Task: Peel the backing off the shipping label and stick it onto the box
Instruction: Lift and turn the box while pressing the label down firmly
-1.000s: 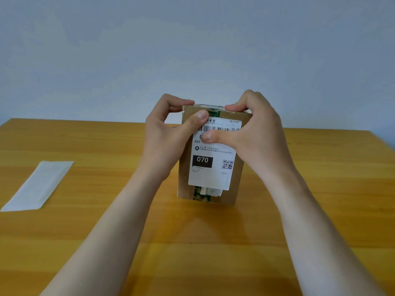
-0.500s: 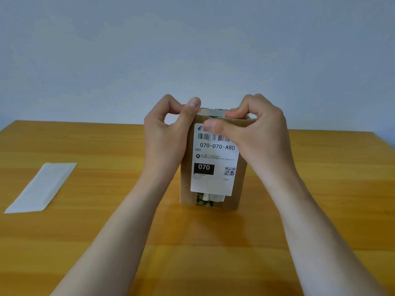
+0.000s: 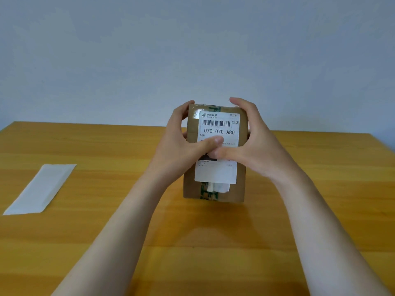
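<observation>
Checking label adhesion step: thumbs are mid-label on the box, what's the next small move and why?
Probably slide both thumbs down to press the lower part of the shipping label. The left hand and right hand grip the box by its sides, thumbs meeting at the label's middle; the stretch below them is not yet under the thumbs. The backing strip already lies on the table.

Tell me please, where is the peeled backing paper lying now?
In the head view, the backing paper lies flat on the wooden table at the far left, well apart from the box and outside the left hand.
</observation>
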A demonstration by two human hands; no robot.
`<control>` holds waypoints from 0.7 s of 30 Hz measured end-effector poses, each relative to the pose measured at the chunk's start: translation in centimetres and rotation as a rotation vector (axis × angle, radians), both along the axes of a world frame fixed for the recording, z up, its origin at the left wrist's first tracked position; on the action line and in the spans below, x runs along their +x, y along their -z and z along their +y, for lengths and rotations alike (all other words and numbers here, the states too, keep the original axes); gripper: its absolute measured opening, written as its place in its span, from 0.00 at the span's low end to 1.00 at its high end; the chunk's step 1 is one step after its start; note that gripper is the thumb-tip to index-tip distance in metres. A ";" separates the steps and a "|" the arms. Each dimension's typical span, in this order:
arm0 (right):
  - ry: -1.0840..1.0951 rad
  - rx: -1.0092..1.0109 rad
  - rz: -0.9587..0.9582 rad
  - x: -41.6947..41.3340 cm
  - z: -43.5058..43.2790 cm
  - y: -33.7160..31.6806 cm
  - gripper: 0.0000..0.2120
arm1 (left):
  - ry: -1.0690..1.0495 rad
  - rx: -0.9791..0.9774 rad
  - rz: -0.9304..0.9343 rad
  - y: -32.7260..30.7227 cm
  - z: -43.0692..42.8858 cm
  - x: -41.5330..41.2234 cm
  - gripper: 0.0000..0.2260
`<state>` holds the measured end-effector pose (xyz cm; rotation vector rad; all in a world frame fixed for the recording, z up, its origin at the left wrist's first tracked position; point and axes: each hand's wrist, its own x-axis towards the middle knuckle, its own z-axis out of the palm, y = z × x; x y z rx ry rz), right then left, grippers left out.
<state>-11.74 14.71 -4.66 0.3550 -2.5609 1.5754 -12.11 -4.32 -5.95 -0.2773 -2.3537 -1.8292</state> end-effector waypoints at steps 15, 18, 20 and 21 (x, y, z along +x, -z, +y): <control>0.024 0.013 -0.011 -0.2 0.1 0.4 0.48 | -0.068 -0.103 0.020 0.9 -0.5 -0.8 0.39; 0.055 0.009 0.027 -0.2 0.1 0.1 0.42 | -0.096 -0.053 0.053 0.7 -0.3 -0.7 0.36; 0.076 0.012 0.053 -0.2 0.1 0.1 0.40 | -0.112 -0.025 0.062 0.5 -0.2 -0.6 0.34; 0.082 0.012 0.060 -0.2 0.1 0.1 0.39 | -0.117 -0.020 0.065 0.4 -0.2 -0.6 0.34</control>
